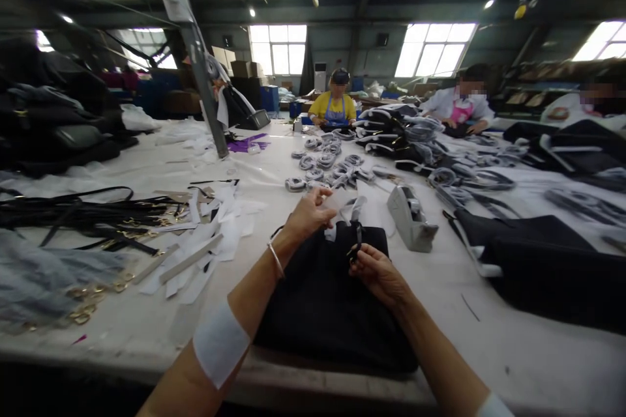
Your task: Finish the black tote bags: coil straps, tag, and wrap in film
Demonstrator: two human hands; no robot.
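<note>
On the white table (513, 352), straight in front of the person, a black bag (323, 300) lay flat near the front edge. The left hand (309, 214) had its fingers closed on white paper (342, 218) at the bag's far end. The right hand (376, 272) pinched a small dark clasp (354, 251) there. A tape dispenser (409, 218) stood just to the right.
</note>
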